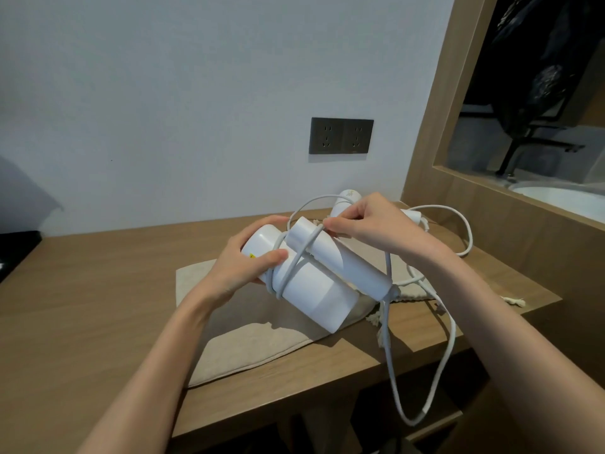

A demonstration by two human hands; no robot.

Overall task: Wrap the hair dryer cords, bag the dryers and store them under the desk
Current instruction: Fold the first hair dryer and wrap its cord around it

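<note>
Gripping white hair dryer (307, 286) at its barrel with left hand (242, 267), over cloth bag (248, 348) on worktop (98, 290); long axis 10 to 4 o'clock. Pinching cord (387, 326) with right hand (370, 224) at 12 o'clock of folded handle (343, 260). Slack hanging at 5 o'clock.

- A dryer (307, 290) sits between the left hand (248, 260) and the right hand (366, 224), above a bag (248, 342) on the surface (98, 290).
- A second dryer (343, 201) lies just behind the right hand.
- The cord (389, 355) hangs below the right hand.

Noted on white wall (163, 93): dark double socket plate (341, 136). At right, wood-framed opening (445, 93), black tap (540, 140) and white basin (563, 195) beyond.
</note>
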